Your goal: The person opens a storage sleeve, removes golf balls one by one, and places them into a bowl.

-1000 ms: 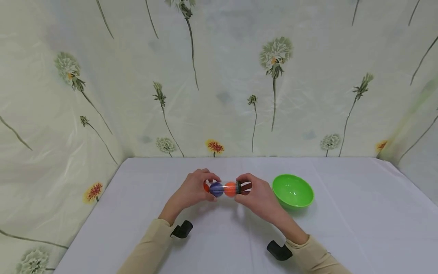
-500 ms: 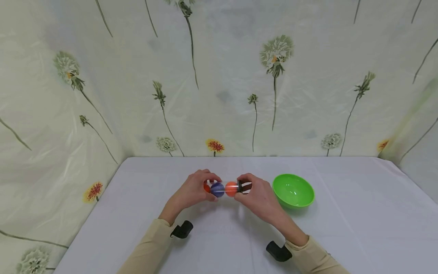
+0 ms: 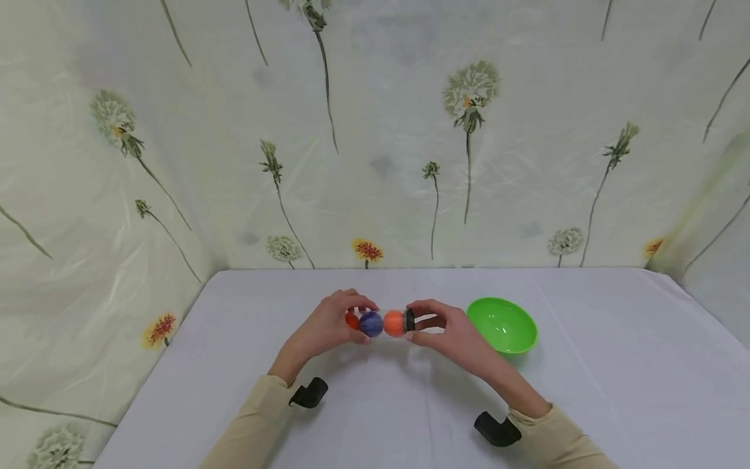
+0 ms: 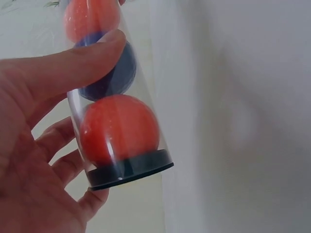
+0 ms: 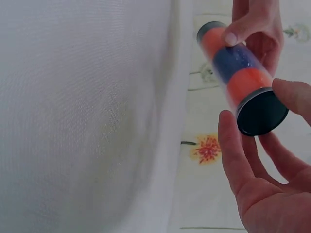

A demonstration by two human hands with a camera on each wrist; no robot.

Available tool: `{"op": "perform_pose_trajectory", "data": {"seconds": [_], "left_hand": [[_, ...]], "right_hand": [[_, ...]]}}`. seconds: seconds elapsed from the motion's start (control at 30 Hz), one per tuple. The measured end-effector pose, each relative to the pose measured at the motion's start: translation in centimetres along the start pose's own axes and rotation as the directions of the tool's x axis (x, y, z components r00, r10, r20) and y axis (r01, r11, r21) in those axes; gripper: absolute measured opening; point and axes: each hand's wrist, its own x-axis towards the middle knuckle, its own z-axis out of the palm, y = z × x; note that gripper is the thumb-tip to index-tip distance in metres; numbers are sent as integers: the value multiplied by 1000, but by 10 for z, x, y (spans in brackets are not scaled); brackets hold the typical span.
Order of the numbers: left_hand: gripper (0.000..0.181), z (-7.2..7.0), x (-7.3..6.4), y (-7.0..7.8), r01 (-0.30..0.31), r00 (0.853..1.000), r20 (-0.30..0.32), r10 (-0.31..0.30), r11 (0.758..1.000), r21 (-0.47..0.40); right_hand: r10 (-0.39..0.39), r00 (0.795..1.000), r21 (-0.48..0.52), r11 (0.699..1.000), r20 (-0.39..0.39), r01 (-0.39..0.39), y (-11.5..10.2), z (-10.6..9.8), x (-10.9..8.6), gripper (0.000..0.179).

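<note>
A clear plastic tube [image 4: 146, 109] lies sideways between my hands, above the table. Inside it sit a blue ball [image 3: 372, 324] in the middle, an orange ball [image 3: 394, 323] to its right and another orange ball [image 3: 351, 320] to its left. My left hand [image 3: 331, 320] grips the tube around its left part, its thumb across the blue ball in the left wrist view. At the right end, my right hand [image 3: 454, 333] has its thumb and fingertips at the rim of a black cap [image 5: 263, 112], which is on the tube. A second dark cap [image 5: 210, 28] closes the far end.
A bright green bowl [image 3: 502, 326] stands right of my right hand, partly behind the wrist. A white cloth [image 3: 375, 417] covers the table. Behind its back edge hangs a curtain with a dandelion print [image 3: 375, 130].
My right hand has shifted slightly right, its fingertips sliding back from the tube wall to the cap, which now shows more fully. My left hand and the tube stay nearly in place.
</note>
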Motion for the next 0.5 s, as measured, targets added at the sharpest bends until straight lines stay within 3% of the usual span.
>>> {"op": "perform_pose_trajectory", "data": {"seconds": [0.5], "left_hand": [[43, 2, -2, 2, 13, 1000, 10, -13, 1000, -7]], "right_hand": [[44, 995, -60, 997, -87, -49, -1, 2, 1, 43]]}}
